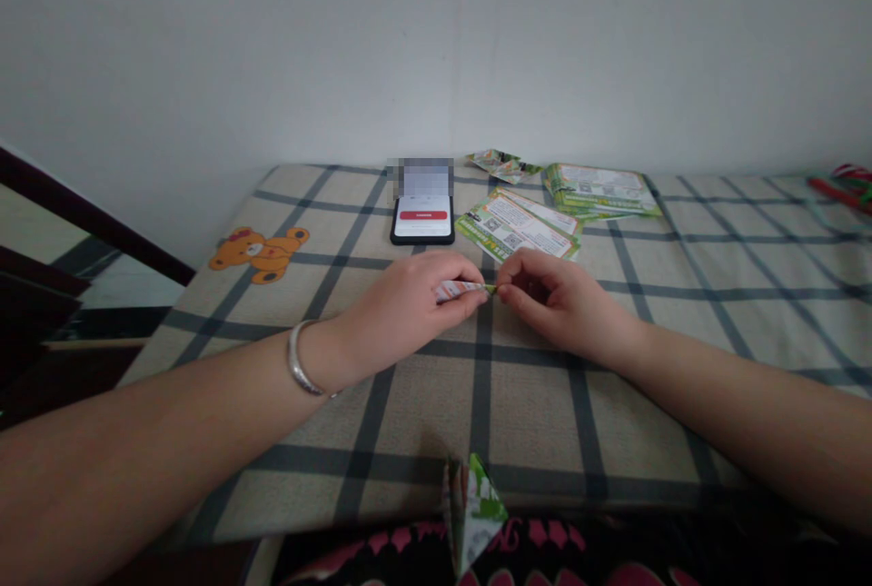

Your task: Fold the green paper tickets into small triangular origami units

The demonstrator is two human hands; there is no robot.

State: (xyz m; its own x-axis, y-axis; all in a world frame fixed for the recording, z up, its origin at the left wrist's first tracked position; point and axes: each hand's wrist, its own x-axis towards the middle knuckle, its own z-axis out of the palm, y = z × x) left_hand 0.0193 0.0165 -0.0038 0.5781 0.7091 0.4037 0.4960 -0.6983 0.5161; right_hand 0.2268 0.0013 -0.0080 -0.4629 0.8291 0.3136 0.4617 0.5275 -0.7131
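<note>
A small folded paper piece (pixel 461 289), white with orange and green print, is pinched between my two hands above the table. My left hand (pixel 422 295), with a silver bangle at the wrist, is closed around its wider end. The thumb and forefinger of my right hand (pixel 562 295) close on its narrow green tip. Another folded paper piece (pixel 475 513) stands at the near table edge, in front of my dark and pink clothing. Just beyond my hands lie printed flyers (pixel 521 227), green and white, slightly fanned out.
A phone (pixel 423 227) with a lit screen lies behind my left hand. Folded paper pieces (pixel 502 164) sit by the wall, beside a flyer stack (pixel 603 189). An orange bear picture (pixel 259 252) is on the checked tablecloth (pixel 654 259). A red and green object (pixel 848 186) is at far right.
</note>
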